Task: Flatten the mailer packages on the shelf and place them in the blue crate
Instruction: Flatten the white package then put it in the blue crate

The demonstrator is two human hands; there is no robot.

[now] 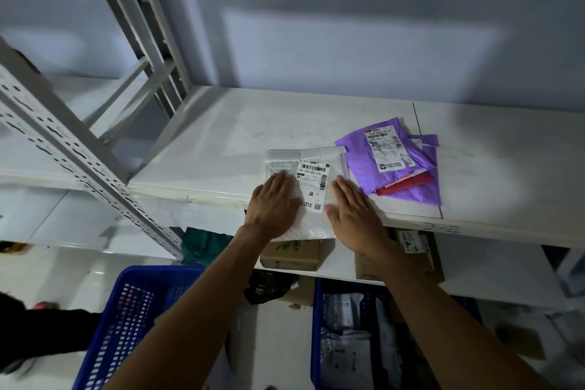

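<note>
Hands pressed flat, a person works the air out of a white mailer [285, 158] at the front edge of a white metal shelf [221, 142]. The left hand [272, 203] and the right hand [354, 212] both lie wide and straight-fingered on the package, one on each side of its shipping label [311, 182]; neither grips anything. The mailer's near end overhangs the shelf lip.

By the look of it, the job is partly done. Just to the right, a crumpled purple mailer [364, 165] waits untouched, with a red flat item [408, 184] poking out from under it. Below, a blue crate [126, 310] stands at left, its inside mostly out of sight, while a second blue crate [316, 326] at right already holds pale packages [345, 342]. Which crate is the target cannot be told. The white mailer has yet to go down, and the purple one has yet to be flattened.

The white mailer's label carries barcodes, a number string that seems to read 159-159-403-190, the character 蓝 beside a 7, and a small square code. The purple mailer's label [387, 149] shows a round logo; its text is too small to read.
</note>
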